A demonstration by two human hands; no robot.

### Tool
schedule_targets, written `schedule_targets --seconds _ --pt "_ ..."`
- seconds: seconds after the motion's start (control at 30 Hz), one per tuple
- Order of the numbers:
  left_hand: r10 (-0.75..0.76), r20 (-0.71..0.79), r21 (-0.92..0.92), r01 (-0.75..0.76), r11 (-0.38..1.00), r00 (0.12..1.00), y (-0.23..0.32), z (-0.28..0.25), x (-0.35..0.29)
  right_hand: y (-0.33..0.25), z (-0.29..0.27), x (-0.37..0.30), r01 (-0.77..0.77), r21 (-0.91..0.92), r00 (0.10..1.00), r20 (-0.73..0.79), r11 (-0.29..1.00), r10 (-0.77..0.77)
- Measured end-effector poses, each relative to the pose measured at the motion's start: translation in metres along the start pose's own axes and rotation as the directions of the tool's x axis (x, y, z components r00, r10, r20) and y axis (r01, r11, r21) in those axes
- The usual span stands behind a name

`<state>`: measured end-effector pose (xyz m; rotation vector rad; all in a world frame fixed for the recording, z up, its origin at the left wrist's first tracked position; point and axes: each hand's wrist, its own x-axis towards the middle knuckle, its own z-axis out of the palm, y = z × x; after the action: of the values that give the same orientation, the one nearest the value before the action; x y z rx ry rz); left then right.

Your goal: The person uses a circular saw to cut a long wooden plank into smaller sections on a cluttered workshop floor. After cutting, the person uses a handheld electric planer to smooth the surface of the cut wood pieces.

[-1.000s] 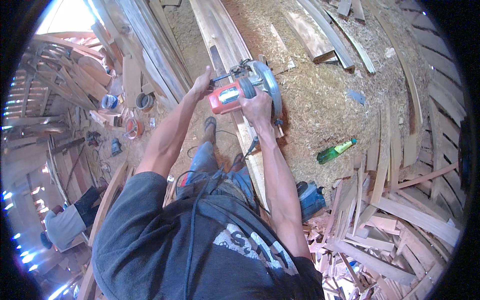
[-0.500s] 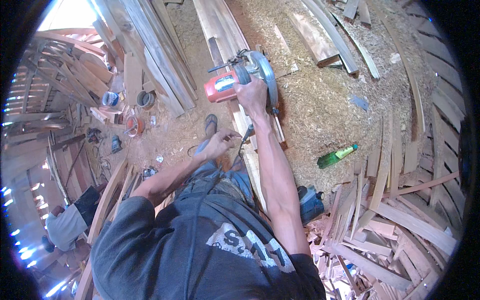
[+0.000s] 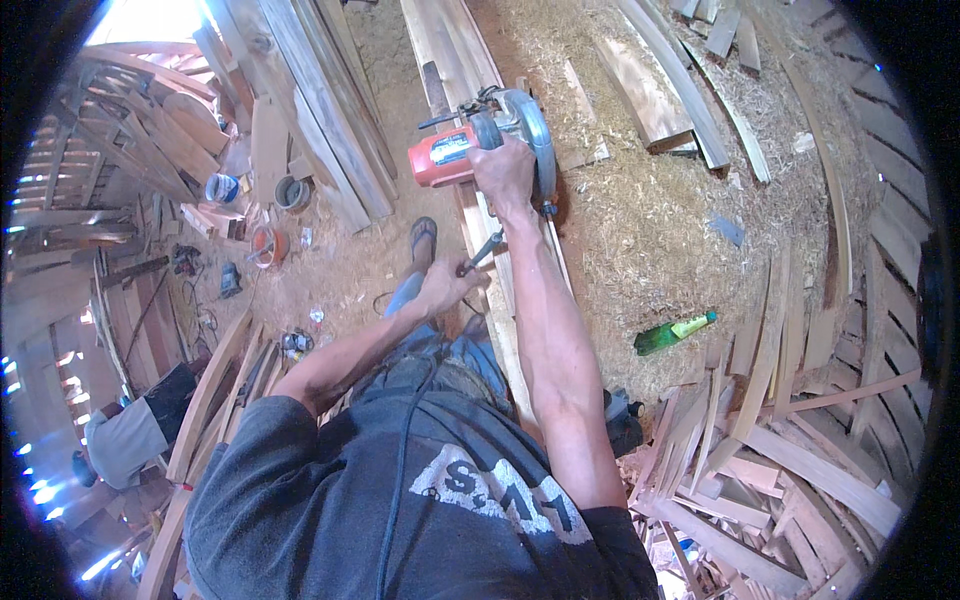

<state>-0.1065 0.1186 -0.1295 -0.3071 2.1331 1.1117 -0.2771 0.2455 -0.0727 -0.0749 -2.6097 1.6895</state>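
Note:
My right hand (image 3: 505, 178) is wrapped round the rear handle of a circular saw (image 3: 440, 160) with a red motor housing and a grey blade guard. The saw rests on a long wooden plank (image 3: 455, 50) running away from me. Below the handle, my left hand (image 3: 447, 287) is closed at the saw's dark power cord (image 3: 487, 250), near its thick sleeve; the fingertips are partly hidden. From there the cord (image 3: 400, 440) passes up over my shirt. The blade is hidden from view.
Stacked boards (image 3: 320, 110) lie at the far left, near buckets (image 3: 268, 245). A green bottle (image 3: 672, 333) lies on sawdust at the right. Scrap wood (image 3: 760, 490) piles up at the near right, beside a blue-black tool (image 3: 622, 422). Another person (image 3: 125, 440) is at the left.
My left hand has moved slightly right and closed on the cord, which now stretches tighter from the saw and lies over my shirt. My right hand stays on the saw.

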Motion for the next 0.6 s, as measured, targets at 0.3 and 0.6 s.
schedule_targets --seconds 0.3,0.6 --pt "0.017 -0.441 -0.117 -0.076 0.99 0.897 -0.011 0.021 0.029 -0.008 0.02 0.028 -0.036 -0.015 0.999 0.011 0.999 0.036" --pt "0.249 0.078 -0.47 -0.184 0.863 0.965 -0.002 0.021 0.028 -0.019 0.031 0.056 -0.055 0.016 0.998 0.03 0.998 0.054"
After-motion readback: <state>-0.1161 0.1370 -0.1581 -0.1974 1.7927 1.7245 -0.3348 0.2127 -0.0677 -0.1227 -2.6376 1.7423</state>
